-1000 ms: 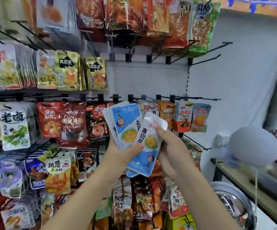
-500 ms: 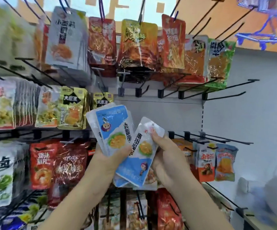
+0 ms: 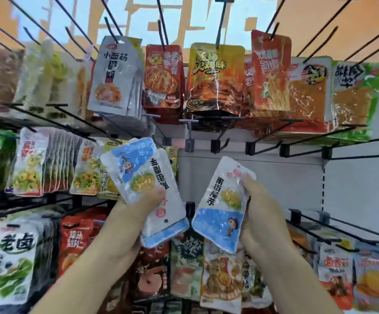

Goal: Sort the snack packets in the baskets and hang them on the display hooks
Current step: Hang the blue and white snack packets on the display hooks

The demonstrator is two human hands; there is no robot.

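The right hand [image 3: 260, 214] pinches a blue-white packet [image 3: 223, 205] below the bare hook [image 3: 274, 135]; the left hand [image 3: 128, 225], lower-left of it, grips the stack [image 3: 143, 177]. Keep the hole end up — meet the hook's tip squarely.

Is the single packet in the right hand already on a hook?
Not hung: the right hand holds the packet free of any hook.

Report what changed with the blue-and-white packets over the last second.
The right hand drew the single packet rightward off the stack; earlier they overlapped, now a gap separates them. The view also tilted up toward the top hooks. The left hand still grips the stack, the right hand still holds its packet, nothing hung yet.
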